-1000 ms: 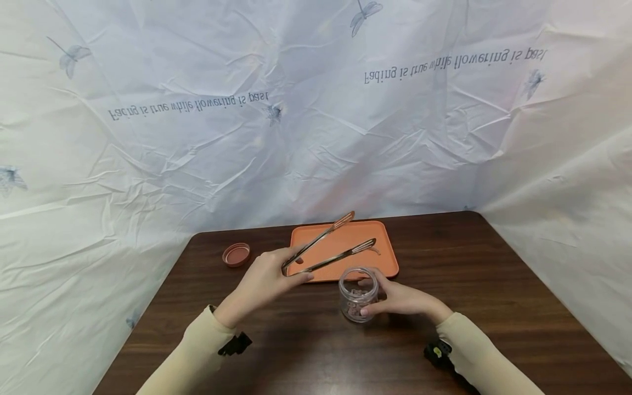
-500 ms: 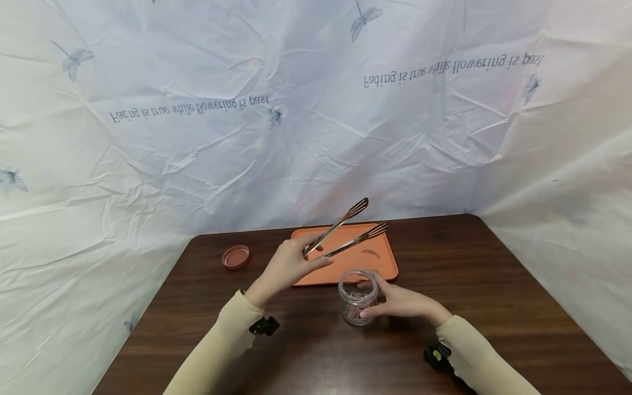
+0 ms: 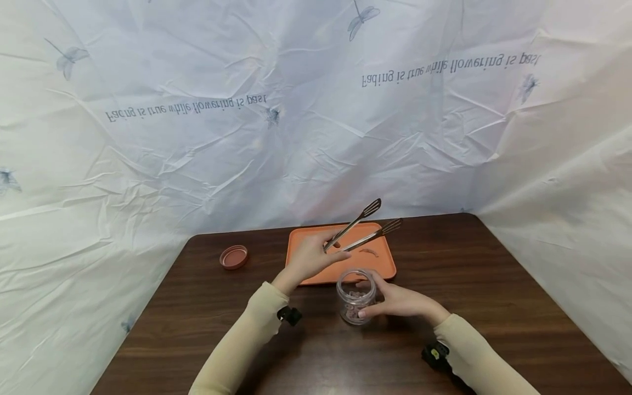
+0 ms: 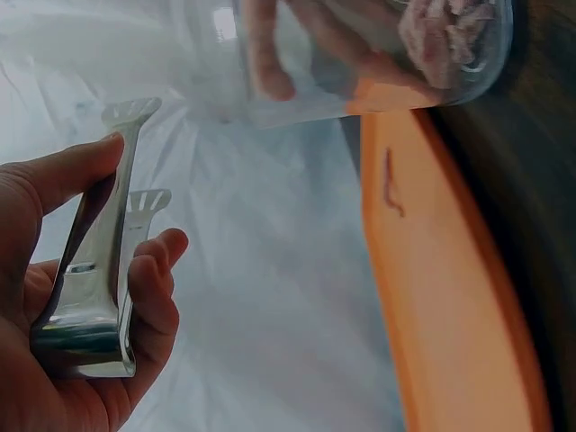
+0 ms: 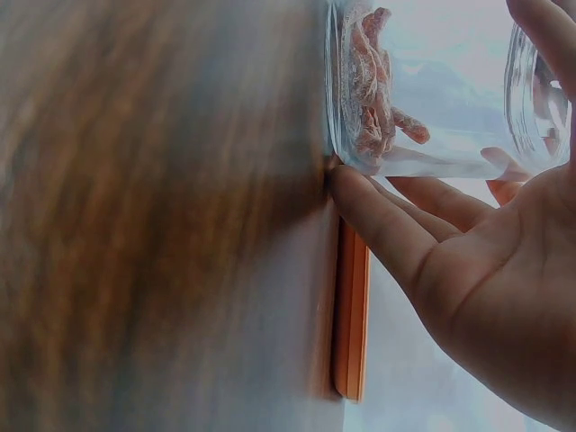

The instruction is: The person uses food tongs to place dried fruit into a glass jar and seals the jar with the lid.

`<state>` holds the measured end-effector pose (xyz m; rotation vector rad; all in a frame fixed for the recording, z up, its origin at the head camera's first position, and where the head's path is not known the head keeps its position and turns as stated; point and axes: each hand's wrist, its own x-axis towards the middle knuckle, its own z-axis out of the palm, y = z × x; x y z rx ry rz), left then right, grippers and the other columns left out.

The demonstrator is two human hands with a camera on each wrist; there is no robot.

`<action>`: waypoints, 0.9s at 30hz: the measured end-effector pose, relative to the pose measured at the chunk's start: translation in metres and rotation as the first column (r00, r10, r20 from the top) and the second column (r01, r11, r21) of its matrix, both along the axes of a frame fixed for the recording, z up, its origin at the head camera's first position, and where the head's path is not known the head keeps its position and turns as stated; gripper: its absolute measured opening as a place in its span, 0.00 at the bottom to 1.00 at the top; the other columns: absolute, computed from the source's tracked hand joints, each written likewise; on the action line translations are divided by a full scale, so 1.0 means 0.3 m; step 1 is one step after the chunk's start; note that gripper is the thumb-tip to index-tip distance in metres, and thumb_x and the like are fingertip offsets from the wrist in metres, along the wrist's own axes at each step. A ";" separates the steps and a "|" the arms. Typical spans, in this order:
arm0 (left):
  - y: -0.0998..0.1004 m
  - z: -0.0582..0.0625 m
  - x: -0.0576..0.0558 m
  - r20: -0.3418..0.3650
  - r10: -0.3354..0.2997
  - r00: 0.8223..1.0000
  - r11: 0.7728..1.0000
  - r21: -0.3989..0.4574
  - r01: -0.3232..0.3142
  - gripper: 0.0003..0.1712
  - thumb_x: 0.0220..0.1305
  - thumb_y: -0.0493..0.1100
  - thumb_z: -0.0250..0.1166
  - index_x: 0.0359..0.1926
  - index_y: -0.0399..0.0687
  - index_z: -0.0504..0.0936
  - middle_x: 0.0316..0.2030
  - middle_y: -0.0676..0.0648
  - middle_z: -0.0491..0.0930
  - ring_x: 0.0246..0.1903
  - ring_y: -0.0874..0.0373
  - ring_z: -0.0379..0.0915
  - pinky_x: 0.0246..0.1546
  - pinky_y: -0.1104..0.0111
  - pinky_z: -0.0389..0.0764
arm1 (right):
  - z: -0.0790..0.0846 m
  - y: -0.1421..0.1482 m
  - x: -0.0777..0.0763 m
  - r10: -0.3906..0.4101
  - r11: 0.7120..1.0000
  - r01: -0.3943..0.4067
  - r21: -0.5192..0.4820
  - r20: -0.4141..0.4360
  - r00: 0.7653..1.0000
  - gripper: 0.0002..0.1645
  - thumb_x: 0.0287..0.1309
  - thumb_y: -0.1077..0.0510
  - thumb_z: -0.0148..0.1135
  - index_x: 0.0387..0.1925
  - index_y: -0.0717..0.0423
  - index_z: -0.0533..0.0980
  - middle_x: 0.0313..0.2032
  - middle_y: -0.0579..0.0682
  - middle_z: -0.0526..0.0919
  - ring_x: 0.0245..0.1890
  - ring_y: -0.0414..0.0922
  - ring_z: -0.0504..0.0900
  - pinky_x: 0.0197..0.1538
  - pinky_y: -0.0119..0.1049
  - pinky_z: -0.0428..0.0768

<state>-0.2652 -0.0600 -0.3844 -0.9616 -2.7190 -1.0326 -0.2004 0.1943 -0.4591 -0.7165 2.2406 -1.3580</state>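
In the head view my left hand [image 3: 312, 259] grips slotted metal tongs [image 3: 367, 238] over the orange tray [image 3: 382, 267]. The tongs' two arms are spread, with nothing between their tips. Thumb and fingers hold them on opposite sides in the left wrist view. A thin reddish-brown strip [image 3: 368, 252] lies on the tray, below the tongs. My right hand [image 3: 405, 300] holds a clear jar [image 3: 356, 302] upright on the table, thumb on the near side and fingers around the far side. Several wrinkled reddish strips [image 5: 371, 81] lie at the jar's bottom; its mouth is uncovered.
A reddish round lid [image 3: 233, 257] lies on the dark wooden table [image 3: 494, 296], left of the tray. White printed cloth [image 3: 316, 142] hangs behind the table and along both sides. The jar stands just in front of the tray's near edge.
My left hand has carried the tongs to the right and farther over the tray, their arms still spread. The right hand and jar have stayed in place.
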 end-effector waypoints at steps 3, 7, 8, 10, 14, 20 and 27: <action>0.022 -0.025 -0.012 0.029 0.014 0.999 1.000 -0.006 -0.014 0.40 0.62 0.67 0.68 0.70 0.55 0.74 0.44 0.52 0.84 0.16 0.61 0.63 0.22 0.66 0.67 | -0.002 0.003 -0.003 -0.016 1.000 0.016 0.005 0.008 1.000 0.56 0.64 0.46 0.69 0.79 0.41 0.42 0.73 0.55 0.61 0.71 0.57 0.65 0.64 0.60 0.68; 0.055 -0.060 -0.026 0.070 0.018 0.997 1.000 0.006 -0.018 0.39 0.61 0.67 0.68 0.68 0.53 0.76 0.43 0.54 0.83 0.21 0.61 0.67 0.24 0.66 0.68 | -0.003 0.009 -0.003 -0.052 0.998 0.051 0.046 0.026 0.998 0.60 0.63 0.44 0.69 0.80 0.46 0.39 0.72 0.57 0.63 0.70 0.59 0.66 0.63 0.59 0.69; 0.064 -0.069 -0.031 0.076 0.019 0.997 1.000 0.005 -0.019 0.39 0.62 0.66 0.69 0.68 0.53 0.75 0.43 0.54 0.83 0.21 0.61 0.66 0.24 0.66 0.67 | -0.003 0.010 -0.002 -0.063 0.996 0.061 0.060 0.027 0.998 0.61 0.63 0.43 0.69 0.81 0.47 0.38 0.72 0.58 0.62 0.70 0.59 0.66 0.62 0.60 0.69; 0.079 -0.088 -0.039 0.087 0.023 0.996 1.000 0.004 -0.023 0.39 0.62 0.65 0.69 0.69 0.53 0.75 0.43 0.55 0.83 0.19 0.60 0.64 0.22 0.66 0.66 | 0.001 0.010 0.000 -0.080 0.993 0.077 0.087 0.026 0.996 0.63 0.62 0.42 0.70 0.81 0.49 0.37 0.71 0.60 0.63 0.70 0.61 0.65 0.62 0.60 0.69; 0.101 -0.128 -0.054 0.095 0.038 0.995 0.999 -0.007 -0.037 0.39 0.62 0.62 0.70 0.70 0.53 0.74 0.43 0.54 0.83 0.20 0.62 0.67 0.23 0.67 0.69 | 0.010 0.008 0.002 -0.082 0.993 0.079 0.090 0.032 0.996 0.64 0.62 0.41 0.69 0.81 0.49 0.36 0.72 0.62 0.60 0.71 0.63 0.62 0.63 0.62 0.68; 0.106 -0.180 -0.068 0.091 0.056 0.994 0.998 -0.025 -0.054 0.36 0.63 0.59 0.71 0.67 0.50 0.76 0.41 0.52 0.84 0.29 0.64 0.76 0.28 0.66 0.75 | 0.019 0.003 0.004 -0.078 0.994 0.074 0.084 0.038 0.996 0.63 0.63 0.42 0.69 0.81 0.48 0.36 0.74 0.63 0.55 0.72 0.63 0.60 0.63 0.63 0.66; 0.088 -0.210 -0.072 0.099 0.079 0.992 0.996 -0.053 -0.074 0.31 0.65 0.53 0.71 0.65 0.45 0.78 0.33 0.53 0.82 0.24 0.61 0.73 0.27 0.66 0.74 | 0.008 0.000 0.000 -0.038 0.998 0.038 0.043 0.012 0.999 0.58 0.63 0.44 0.69 0.79 0.43 0.42 0.72 0.57 0.62 0.71 0.59 0.63 0.64 0.60 0.67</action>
